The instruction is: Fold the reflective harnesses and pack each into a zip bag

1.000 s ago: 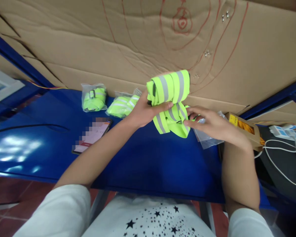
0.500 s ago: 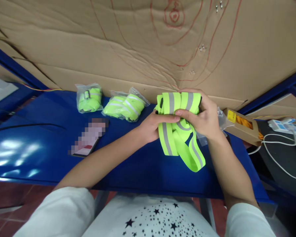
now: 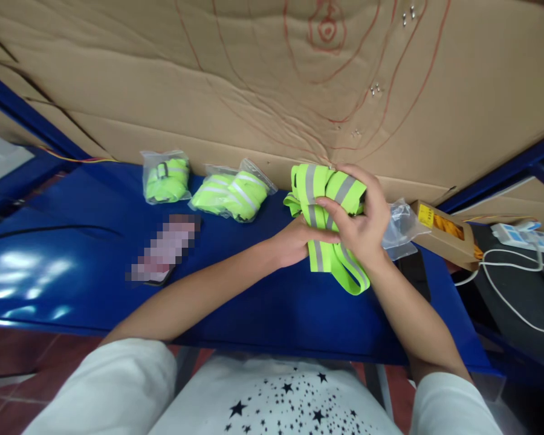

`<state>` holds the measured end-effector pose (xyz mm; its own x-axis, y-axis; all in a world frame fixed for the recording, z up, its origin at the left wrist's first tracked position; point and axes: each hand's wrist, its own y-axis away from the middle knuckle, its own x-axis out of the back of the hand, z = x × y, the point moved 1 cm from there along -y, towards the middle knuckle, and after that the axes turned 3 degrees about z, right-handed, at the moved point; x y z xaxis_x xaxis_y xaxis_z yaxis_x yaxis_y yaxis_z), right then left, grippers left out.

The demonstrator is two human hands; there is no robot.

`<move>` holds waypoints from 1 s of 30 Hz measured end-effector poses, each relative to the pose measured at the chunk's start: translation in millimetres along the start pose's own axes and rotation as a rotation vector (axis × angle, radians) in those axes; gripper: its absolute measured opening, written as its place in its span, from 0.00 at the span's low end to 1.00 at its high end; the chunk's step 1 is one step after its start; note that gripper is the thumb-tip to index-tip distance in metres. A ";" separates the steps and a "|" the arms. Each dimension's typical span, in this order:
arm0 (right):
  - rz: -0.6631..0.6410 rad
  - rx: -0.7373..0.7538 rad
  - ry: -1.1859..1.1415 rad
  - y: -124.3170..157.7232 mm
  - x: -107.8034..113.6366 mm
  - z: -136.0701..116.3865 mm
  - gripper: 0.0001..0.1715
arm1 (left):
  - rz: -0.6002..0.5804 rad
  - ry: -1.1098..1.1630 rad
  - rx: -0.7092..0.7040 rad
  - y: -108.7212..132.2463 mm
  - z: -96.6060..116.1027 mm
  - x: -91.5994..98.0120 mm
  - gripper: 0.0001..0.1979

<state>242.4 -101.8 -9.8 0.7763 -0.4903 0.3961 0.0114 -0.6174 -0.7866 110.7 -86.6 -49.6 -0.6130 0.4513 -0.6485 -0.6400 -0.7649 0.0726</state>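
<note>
A bundle of neon-yellow reflective strap (image 3: 317,254) with grey stripes is held up in front of me above the blue table. My left hand (image 3: 294,241) grips its lower left side, the fingers passing across and partly behind the folds. Around the upper right of the bundle is my right hand (image 3: 367,220), its thumb pressed over the front. A loop of the strap hangs below both hands. Behind my right wrist lies a clear plastic bag (image 3: 401,226). Left of the bundle, two bagged straps rest on the table: one nearer pack (image 3: 233,193) and one farther left (image 3: 167,180).
The blue table (image 3: 254,308) stands against a cardboard wall (image 3: 140,78) with red lines and metal pins. On it are a phone (image 3: 167,251) and, at right, a dark flat object (image 3: 414,272) and an open-windowed cardboard box (image 3: 448,235). White cables (image 3: 503,290) trail further right.
My left hand has moved right and lower across the bundle, and my right hand has shifted slightly left. The strap folds are drawn tighter, and the hanging loop sits higher.
</note>
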 end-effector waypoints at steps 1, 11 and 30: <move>0.019 -0.020 -0.012 0.0 -2.1 1.1 0.25 | 0.012 0.007 0.004 -1.2 -2.1 0.0 0.26; -0.152 0.077 -0.164 -13.0 14.6 4.0 0.18 | -0.038 -0.078 0.076 4.3 9.4 -3.9 0.13; -0.780 0.083 -0.482 -37.4 66.5 7.9 0.32 | -0.251 -0.169 0.016 21.4 46.7 -3.8 0.19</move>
<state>298.5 -106.5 42.2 0.7083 0.3667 0.6031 0.6725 -0.6103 -0.4187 77.7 -83.3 -10.2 -0.5023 0.6964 -0.5125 -0.7877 -0.6130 -0.0610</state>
